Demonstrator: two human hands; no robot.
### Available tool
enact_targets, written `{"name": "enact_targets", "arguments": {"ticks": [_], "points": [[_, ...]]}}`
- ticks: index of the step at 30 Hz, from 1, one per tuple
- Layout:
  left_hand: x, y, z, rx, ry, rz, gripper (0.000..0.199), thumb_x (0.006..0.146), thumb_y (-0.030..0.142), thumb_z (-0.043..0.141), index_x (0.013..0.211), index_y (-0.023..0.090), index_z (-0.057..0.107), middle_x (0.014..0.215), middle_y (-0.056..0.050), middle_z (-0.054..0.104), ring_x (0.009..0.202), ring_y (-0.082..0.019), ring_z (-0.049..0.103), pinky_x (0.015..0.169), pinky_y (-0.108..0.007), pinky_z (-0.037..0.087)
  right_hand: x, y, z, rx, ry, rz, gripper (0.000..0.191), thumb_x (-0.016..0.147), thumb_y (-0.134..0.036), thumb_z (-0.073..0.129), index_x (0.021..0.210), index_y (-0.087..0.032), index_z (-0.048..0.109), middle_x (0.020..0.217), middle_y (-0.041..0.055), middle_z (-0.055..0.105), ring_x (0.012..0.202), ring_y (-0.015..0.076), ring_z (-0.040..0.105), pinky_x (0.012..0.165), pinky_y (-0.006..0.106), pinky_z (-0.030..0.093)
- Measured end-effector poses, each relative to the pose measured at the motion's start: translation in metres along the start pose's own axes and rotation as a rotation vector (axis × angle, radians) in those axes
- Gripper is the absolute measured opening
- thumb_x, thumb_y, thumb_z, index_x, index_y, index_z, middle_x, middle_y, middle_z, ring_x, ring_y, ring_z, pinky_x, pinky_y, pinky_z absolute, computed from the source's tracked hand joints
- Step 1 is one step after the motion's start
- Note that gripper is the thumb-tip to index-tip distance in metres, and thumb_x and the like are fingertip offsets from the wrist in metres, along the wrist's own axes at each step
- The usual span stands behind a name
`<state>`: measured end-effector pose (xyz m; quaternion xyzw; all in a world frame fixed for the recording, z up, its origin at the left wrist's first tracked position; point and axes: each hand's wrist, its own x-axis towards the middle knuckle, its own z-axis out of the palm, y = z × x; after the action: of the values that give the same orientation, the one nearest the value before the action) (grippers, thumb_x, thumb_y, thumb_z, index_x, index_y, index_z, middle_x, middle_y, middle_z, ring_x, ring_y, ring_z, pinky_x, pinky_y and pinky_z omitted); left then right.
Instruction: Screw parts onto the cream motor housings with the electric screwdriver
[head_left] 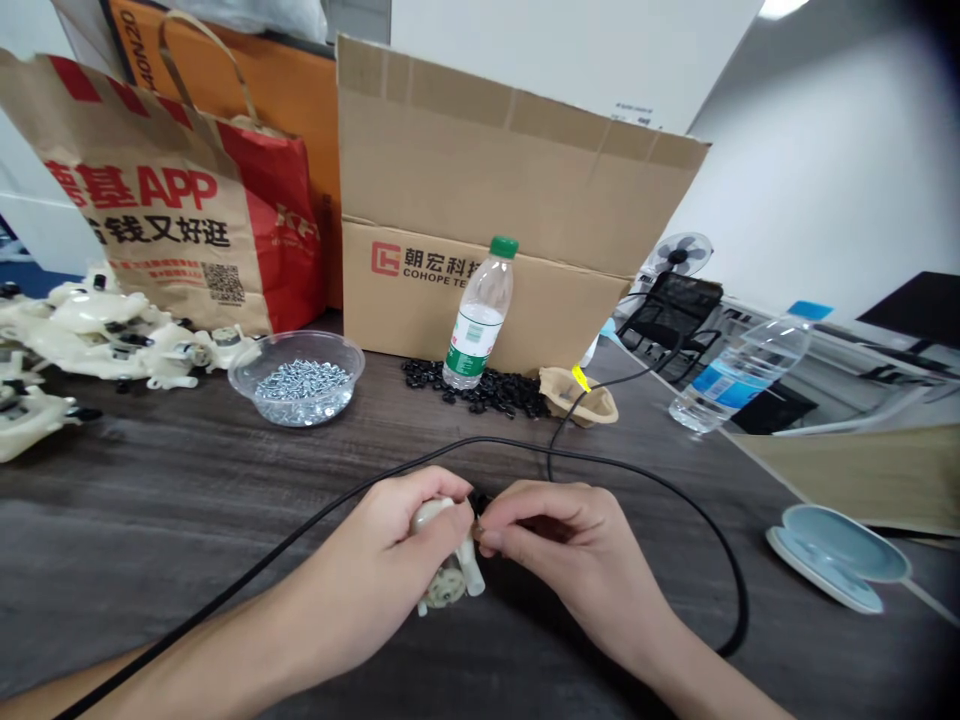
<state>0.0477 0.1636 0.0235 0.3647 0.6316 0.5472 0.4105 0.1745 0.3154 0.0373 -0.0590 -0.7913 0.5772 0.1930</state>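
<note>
The left hand (375,565) wraps its fingers around a cream plastic housing (448,585); the right hand (577,560) pinches a black cable (480,438) just beside it.

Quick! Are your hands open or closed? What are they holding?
Left hand: closed, holding a cream plastic part.
Right hand: closed, pinching a small black piece.

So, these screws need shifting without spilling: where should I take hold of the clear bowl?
Take the clear plastic bowl by its flared rim, fingers under the lip, coming from the near side. The screws lie low inside, leaving the rim free, and the cream plastic parts crowd its left side.
</note>
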Motion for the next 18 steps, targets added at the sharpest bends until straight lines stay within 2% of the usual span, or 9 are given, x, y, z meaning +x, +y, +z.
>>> {"name": "enact_targets", "arguments": {"ticks": [9,15,18], "points": [[-0.0005,0.0008,-0.0031,0.031,0.001,0.059,0.027,0.103,0.045,0.051,0.105,0.022,0.065,0.073,0.007,0.052,0.062,-0.01,0.044,0.057,-0.022,0.038,0.0015,-0.0018,-0.0011,-0.03,-0.026,-0.062,0.018,0.087,-0.007,0.072,0.079,-0.021,0.081,0.077,-0.0009,0.074,0.069,0.0086,0.065,0.066,0.014,0.051],[-0.0036,0.0034,-0.0016,0.137,0.005,0.074,0.025,0.104,0.043,0.049,0.1,0.023,0.064,0.07,0.007,0.05,0.062,-0.011,0.043,0.055,-0.024,0.035,-0.0014,-0.0016,0.0019,-0.056,0.011,0.005,0.012,0.087,-0.013,0.073,0.078,-0.019,0.078,0.075,-0.001,0.073,0.067,0.0087,0.064,0.064,0.015,0.05],[-0.0048,0.0052,-0.0006,0.231,0.033,0.118,0.021,0.104,0.037,0.048,0.095,0.024,0.062,0.074,0.007,0.054,0.067,-0.012,0.047,0.061,-0.026,0.038,-0.0034,-0.0007,0.0048,-0.05,0.074,0.064,0.01,0.084,-0.017,0.078,0.076,-0.018,0.072,0.071,-0.0017,0.07,0.064,0.0088,0.061,0.06,0.015,0.049]]}}
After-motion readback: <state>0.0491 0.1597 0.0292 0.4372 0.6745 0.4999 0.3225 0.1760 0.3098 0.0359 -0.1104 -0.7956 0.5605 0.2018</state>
